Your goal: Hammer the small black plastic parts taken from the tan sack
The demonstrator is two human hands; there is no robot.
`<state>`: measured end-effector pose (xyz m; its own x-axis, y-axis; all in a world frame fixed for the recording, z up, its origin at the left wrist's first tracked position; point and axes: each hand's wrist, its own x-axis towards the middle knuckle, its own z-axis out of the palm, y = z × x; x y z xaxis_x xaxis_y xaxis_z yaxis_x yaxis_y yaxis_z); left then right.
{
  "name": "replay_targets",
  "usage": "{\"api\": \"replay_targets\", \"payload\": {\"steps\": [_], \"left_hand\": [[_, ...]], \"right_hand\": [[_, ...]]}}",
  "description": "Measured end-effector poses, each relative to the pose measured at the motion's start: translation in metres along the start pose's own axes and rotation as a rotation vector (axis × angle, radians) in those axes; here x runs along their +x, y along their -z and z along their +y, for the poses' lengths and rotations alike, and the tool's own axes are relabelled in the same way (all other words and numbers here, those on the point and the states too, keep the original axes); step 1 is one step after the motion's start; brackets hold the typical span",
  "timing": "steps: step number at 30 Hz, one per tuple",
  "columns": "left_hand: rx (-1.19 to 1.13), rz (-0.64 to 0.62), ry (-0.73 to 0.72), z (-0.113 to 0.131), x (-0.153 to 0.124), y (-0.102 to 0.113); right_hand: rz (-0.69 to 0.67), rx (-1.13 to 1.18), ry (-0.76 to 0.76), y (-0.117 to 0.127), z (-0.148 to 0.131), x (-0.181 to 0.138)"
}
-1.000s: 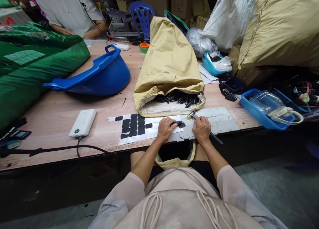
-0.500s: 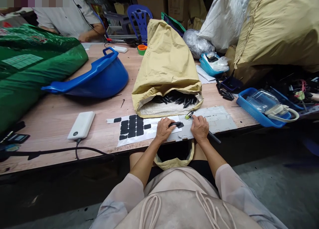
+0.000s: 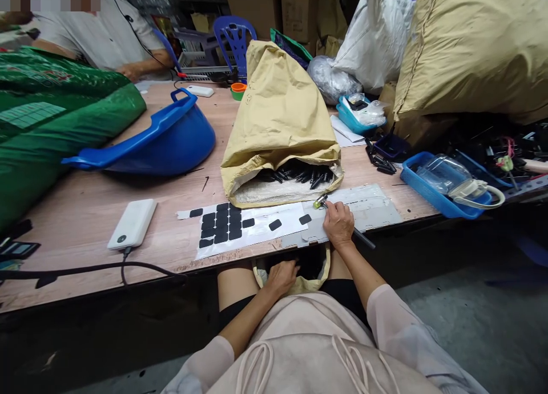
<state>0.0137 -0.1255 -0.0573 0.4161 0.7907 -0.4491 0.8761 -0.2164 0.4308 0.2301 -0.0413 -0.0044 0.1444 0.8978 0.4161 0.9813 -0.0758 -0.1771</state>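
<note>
My right hand is closed around a small hammer; its yellow-green and metal head points up and left, and its dark handle sticks out below. The hand rests on a grey board at the table edge. In my lap, my left hand is at the mouth of an open bag with a dark inside. Its fingers are mostly hidden. A white sheet bears several black rounded-square pads. Behind it lies a large tan sack, its opening showing black slender pieces.
A white power bank with a cable and a blue basin stand left, beside a green sack. Blue trays and black parts lie right. A person in a white shirt sits across the table.
My left hand has left the board and dropped to the lap bag; the black piece it held is out of sight. My right hand stays on the hammer. The view shifts slightly.
</note>
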Motion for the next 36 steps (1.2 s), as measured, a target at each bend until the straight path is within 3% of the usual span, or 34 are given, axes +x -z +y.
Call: {"api": "replay_targets", "payload": {"steps": [2,4,6,9,10,14,16,18,22,26,31,36], "left_hand": [[0.062,-0.094,0.141,-0.004,0.000,-0.001],[0.086,-0.124,0.118,-0.002,-0.004,0.008],[0.051,-0.144,-0.018,0.008,-0.009,0.029],[-0.141,-0.123,-0.307,0.030,-0.001,0.079],[-0.205,-0.037,-0.351,0.038,0.009,0.099],[-0.221,0.573,-0.271,0.057,0.080,0.171],[-0.143,0.702,-0.172,0.061,0.119,0.194],[-0.048,0.696,-0.078,0.064,0.150,0.207],[0.053,0.589,0.037,0.068,0.182,0.210],[-0.006,0.596,0.056,0.064,0.184,0.204],[-0.064,0.673,-0.102,0.042,0.151,0.193],[-0.056,0.594,-0.341,0.012,0.098,0.159]], "right_hand": [[0.013,-0.006,0.002,0.000,0.000,0.000],[0.024,-0.012,0.004,-0.001,0.000,-0.001],[0.028,-0.018,0.004,-0.002,0.000,-0.001],[0.023,-0.024,0.002,-0.003,0.000,-0.002],[0.019,-0.024,0.001,-0.003,0.000,-0.002],[0.013,-0.026,0.001,-0.002,0.000,-0.002],[0.019,-0.025,0.007,-0.003,0.000,-0.003],[0.029,-0.021,0.014,-0.004,0.000,-0.003],[0.044,-0.021,0.016,-0.005,0.001,-0.004],[0.028,-0.016,0.012,-0.004,0.000,-0.004],[0.032,-0.012,0.002,-0.002,-0.001,-0.003],[0.025,-0.016,0.007,-0.003,-0.001,-0.002]]}}
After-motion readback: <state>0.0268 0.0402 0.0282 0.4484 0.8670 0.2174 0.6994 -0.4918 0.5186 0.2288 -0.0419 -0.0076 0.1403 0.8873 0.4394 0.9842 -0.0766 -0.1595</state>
